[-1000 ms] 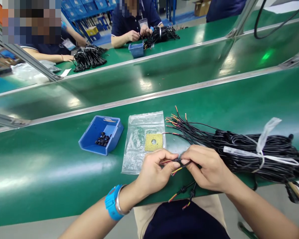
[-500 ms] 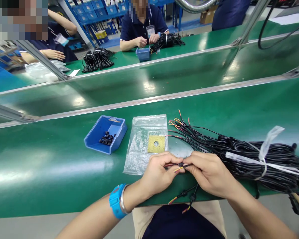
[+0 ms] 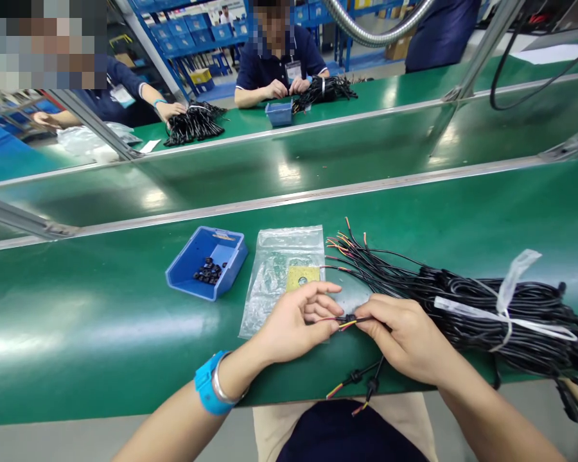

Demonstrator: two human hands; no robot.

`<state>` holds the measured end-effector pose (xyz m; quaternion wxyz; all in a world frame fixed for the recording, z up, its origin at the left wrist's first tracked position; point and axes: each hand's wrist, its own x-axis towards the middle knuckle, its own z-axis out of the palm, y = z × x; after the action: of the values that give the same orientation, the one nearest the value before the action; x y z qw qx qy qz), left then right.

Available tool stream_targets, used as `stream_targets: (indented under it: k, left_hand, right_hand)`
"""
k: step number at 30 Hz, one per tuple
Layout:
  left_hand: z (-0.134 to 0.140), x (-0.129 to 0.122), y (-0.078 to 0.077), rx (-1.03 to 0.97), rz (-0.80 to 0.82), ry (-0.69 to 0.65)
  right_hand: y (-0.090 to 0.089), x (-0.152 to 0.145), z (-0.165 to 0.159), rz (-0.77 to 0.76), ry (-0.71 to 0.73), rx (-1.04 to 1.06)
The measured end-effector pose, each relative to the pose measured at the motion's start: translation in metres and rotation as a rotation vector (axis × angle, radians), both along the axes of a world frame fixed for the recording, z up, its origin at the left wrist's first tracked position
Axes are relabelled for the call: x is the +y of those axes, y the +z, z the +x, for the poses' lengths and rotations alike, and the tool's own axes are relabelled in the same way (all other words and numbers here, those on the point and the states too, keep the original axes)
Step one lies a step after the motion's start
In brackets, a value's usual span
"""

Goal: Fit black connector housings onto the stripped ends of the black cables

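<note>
Pinched between the thumb and fingertips of my right hand [image 3: 407, 330] is a black cable, close to a small black ring-like part [image 3: 350, 318] fitted around it. Red and yellow wire ends [image 3: 347, 326] stick out to the left of that part. My left hand [image 3: 293, 327] is beside these ends with its fingers spread, the thumb near or touching the wires. Below, at the table edge, two more cable ends with black parts [image 3: 372, 385] hang toward my lap. To the right lies a tied bundle of black cables [image 3: 525, 308], its coloured wire ends fanned out leftward.
A blue bin [image 3: 231, 273] holds several small black parts [image 3: 209, 271]. Beside it lies a clear plastic bag [image 3: 264, 289] with a yellow square card [image 3: 298, 276]. Beyond the metal rail [image 3: 270, 197], co-workers sit at another green table with cable bundles [image 3: 195, 125].
My left hand has let go of the wire ends and opened its fingers, shifting slightly left. My right hand keeps its pinch. Across the table, one co-worker's hand now reaches onto a cable bundle.
</note>
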<state>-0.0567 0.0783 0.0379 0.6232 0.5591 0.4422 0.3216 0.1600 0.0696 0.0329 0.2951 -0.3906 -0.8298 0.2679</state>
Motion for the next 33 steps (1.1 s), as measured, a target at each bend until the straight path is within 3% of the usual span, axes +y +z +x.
stream_targets:
  k: [4, 7, 10, 13, 15, 17, 18, 20, 21, 22, 24, 27, 33]
  left_hand:
    - [-0.005, 0.001, 0.003, -0.044, -0.060, -0.095]
    - [-0.001, -0.009, 0.001, -0.033, -0.085, -0.358]
    - [0.006, -0.020, 0.003, 0.020, 0.053, -0.635]
    - [-0.003, -0.019, 0.019, 0.082, 0.275, -0.722]
    - [-0.025, -0.011, 0.038, 0.115, 0.316, -0.728]
    - [-0.060, 0.003, 0.056, 0.190, 0.248, -0.645]
    - [-0.080, 0.010, 0.062, 0.251, 0.264, -0.460]
    - [-0.117, 0.025, 0.066, 0.522, 0.392, 0.098]
    - [-0.133, 0.033, 0.064, 0.745, 0.413, 0.293]
    - [-0.145, 0.040, 0.059, 0.947, 0.391, 0.372]
    - [-0.158, 0.053, 0.046, 1.103, 0.333, 0.372]
    - [-0.158, 0.065, 0.029, 1.134, 0.286, 0.277]
    - [-0.148, 0.066, 0.021, 1.152, 0.295, 0.270]
  right_hand:
    - [0.003, -0.001, 0.000, -0.008, 0.024, -0.051]
    - [0.001, 0.002, -0.005, 0.062, -0.012, -0.061]
    - [-0.005, 0.005, -0.012, 0.208, -0.074, -0.138]
    - [-0.013, 0.004, -0.016, 0.238, 0.035, -0.305]
    - [-0.018, 0.002, -0.014, 0.203, 0.134, -0.380]
    - [-0.023, 0.001, -0.011, 0.168, 0.191, -0.397]
    - [-0.024, 0.001, -0.009, 0.157, 0.208, -0.391]
    - [-0.026, 0.001, -0.008, 0.178, 0.214, -0.347]
    - [-0.025, 0.002, -0.009, 0.209, 0.207, -0.313]
    - [-0.025, 0.002, -0.010, 0.248, 0.196, -0.275]
    - [-0.022, 0.004, -0.012, 0.310, 0.174, -0.204]
    - [-0.019, 0.004, -0.014, 0.332, 0.160, -0.135]
    - [-0.016, 0.004, -0.014, 0.345, 0.131, -0.043]
